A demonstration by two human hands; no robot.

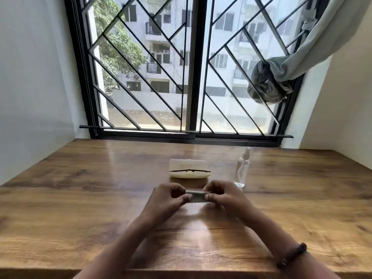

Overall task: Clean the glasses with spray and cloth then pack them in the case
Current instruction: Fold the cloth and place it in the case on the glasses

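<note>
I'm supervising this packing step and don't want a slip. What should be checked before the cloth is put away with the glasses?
1. Cloth folded small, pinched at its ends by the left hand and the right hand: ok.
2. Case open, lid back: ok.
3. Glasses lying across the case: ok; fully seated: cannot tell.
4. Lenses free of smears: cannot tell.
5. Spray bottle upright, to the right of the case and apart from it: ok.
</note>
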